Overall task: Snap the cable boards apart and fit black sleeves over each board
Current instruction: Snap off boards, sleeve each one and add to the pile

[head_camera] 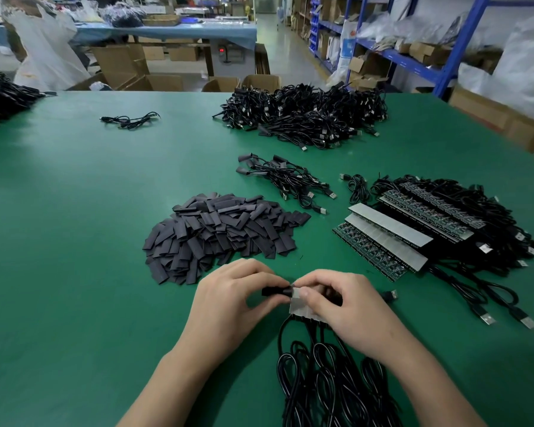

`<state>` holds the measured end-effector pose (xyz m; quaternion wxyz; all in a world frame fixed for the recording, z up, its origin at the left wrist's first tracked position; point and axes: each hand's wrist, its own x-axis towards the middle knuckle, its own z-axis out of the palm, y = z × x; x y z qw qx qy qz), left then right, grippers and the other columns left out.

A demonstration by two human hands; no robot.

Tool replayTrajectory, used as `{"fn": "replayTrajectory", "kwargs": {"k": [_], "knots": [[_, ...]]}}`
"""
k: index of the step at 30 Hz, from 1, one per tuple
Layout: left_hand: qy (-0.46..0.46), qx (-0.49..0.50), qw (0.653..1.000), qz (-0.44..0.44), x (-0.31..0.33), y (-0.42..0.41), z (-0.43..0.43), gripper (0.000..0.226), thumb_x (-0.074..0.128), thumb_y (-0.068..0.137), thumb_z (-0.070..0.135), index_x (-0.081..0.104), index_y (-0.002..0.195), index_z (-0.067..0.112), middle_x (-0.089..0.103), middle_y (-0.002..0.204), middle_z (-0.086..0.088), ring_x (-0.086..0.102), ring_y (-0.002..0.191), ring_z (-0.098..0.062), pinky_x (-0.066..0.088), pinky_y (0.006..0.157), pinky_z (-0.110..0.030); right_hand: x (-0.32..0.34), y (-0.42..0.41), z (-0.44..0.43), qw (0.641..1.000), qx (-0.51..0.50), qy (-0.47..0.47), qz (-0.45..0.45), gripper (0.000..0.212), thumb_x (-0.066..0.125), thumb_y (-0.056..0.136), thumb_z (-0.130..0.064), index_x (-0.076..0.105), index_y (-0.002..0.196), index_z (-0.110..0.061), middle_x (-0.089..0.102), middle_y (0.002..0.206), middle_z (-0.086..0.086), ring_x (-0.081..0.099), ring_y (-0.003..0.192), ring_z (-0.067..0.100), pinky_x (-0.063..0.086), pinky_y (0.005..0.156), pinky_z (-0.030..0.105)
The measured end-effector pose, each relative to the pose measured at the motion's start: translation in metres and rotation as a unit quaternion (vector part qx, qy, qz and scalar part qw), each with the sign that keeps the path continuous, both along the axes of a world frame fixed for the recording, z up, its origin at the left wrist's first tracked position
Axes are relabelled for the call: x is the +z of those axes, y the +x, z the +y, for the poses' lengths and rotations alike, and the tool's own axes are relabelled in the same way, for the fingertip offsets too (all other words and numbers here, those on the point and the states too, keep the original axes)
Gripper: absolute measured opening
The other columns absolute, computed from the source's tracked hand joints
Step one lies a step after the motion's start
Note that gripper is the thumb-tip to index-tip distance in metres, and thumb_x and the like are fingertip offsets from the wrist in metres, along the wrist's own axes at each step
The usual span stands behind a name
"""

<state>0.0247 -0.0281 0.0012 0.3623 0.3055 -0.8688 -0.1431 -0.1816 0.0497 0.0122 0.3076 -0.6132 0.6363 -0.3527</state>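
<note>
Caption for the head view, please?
Left hand holds a black flat sleeve at the end of a grey strip of cable boards gripped by the right hand, above a green table.

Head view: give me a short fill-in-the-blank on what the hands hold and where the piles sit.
1. The left hand pinches a black ____ against the end of the board strip.
2. The right hand grips the board strip, whose white side faces ____.
3. The pile of loose sleeves lies on the ____ table mat.
4. The stacked board strips lie to the ____ of that pile.
Missing: sleeve; up; green; right.
</note>
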Motion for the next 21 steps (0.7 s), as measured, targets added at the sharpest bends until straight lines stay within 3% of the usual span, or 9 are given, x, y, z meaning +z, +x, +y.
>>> {"fn": "replayTrajectory", "kwargs": {"k": [3,9,12,14,21], "knots": [[0.000,0.012,1.000,0.007,0.0002,0.0015,-0.0010,0.018,0.078,0.085,0.043,0.081,0.095,0.028,0.069,0.093,0.016,0.066,0.085,-0.005,0.057,0.073,-0.031,0.0034,-0.0051,0.0001,1.000,-0.018,-0.007,0.020,0.013,0.066,0.097,-0.035,0.071,0.085,-0.035,0.072,0.080,-0.015,0.067,0.076,0.004,0.052,0.068,0.021],[-0.023,0.003,1.000,-0.013,-0.0009,0.0015,-0.0013,0.016,0.078,0.085,0.043,0.081,0.095,0.030,0.069,0.093,0.017,0.065,0.085,-0.004,0.057,0.074,-0.030,0.0042,-0.0024,0.0003,0.999,-0.023,0.013,0.033,0.019,0.068,0.096,-0.032,0.069,0.077,-0.033,0.070,0.075,-0.015,0.062,0.070,0.000,0.043,0.064,0.012],[-0.031,-0.010,0.999,-0.024,-0.0022,0.0012,-0.0024,0.016,0.078,0.087,0.043,0.081,0.095,0.030,0.069,0.093,0.015,0.065,0.085,-0.006,0.057,0.073,-0.031,0.0042,-0.0004,0.0003,0.999,-0.019,0.018,0.023,0.018,0.068,0.096,-0.031,0.070,0.078,-0.031,0.069,0.074,-0.013,0.060,0.067,0.003,0.046,0.063,0.017],[-0.032,-0.026,0.999,-0.030,-0.0028,0.0002,-0.0019,0.016,0.077,0.089,0.044,0.080,0.097,0.030,0.069,0.093,0.015,0.065,0.084,-0.006,0.056,0.073,-0.031,0.0038,0.0014,0.0001,0.999,-0.017,0.022,0.020,0.017,0.069,0.096,-0.030,0.071,0.078,-0.031,0.068,0.075,-0.014,0.061,0.070,0.005,0.049,0.069,0.025],[-0.026,-0.037,0.999,-0.026,-0.0024,0.0003,0.0004,0.019,0.075,0.090,0.045,0.080,0.097,0.028,0.069,0.093,0.015,0.065,0.085,-0.005,0.056,0.073,-0.031,0.0020,0.0026,0.0002,0.999,-0.020,0.022,0.013,0.015,0.071,0.094,-0.030,0.073,0.081,-0.037,0.072,0.077,-0.016,0.066,0.074,0.001,0.053,0.073,0.023]]}}
